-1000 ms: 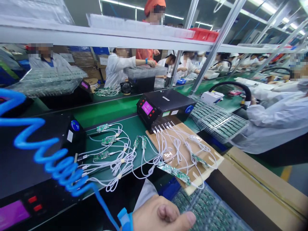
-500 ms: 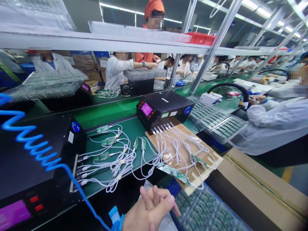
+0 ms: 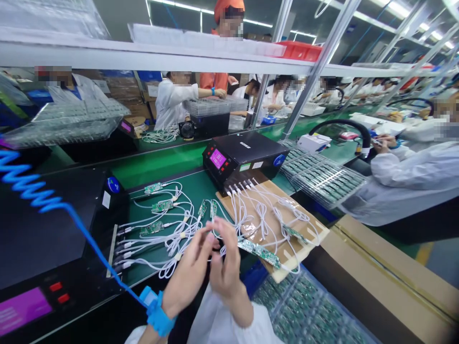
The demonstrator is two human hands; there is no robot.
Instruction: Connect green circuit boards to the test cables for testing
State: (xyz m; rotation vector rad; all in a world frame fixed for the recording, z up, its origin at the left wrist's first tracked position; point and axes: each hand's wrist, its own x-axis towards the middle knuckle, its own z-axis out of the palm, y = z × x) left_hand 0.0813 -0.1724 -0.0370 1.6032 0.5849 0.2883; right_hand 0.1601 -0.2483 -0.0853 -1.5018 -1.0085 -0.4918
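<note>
My left hand [image 3: 188, 274], with a blue wrist strap [image 3: 157, 310] on it, is raised in front of the bench. Facing it is my right hand [image 3: 227, 267], with fingers extended and slightly curved. Both hands are open, their fingertips close together, and I see nothing held between the palms. Behind them lie white cables [image 3: 181, 239] joined to small green circuit boards [image 3: 162, 206]. More circuit boards [image 3: 263, 254] rest on a brown board [image 3: 315, 237] to the right of my hands, also with cables attached.
Black test boxes with purple screens stand at the left [image 3: 46, 220] and centre [image 3: 247, 153]. A blue coiled cord [image 3: 86, 234] runs to my strap. A tray of circuit boards [image 3: 308, 310] sits low right beside a cardboard box [image 3: 394, 272]. A co-worker's sleeve [image 3: 412, 181] is at right.
My hands were interlaced low at the front. Now they are separated, raised and further left, and the blue strap shows more fully.
</note>
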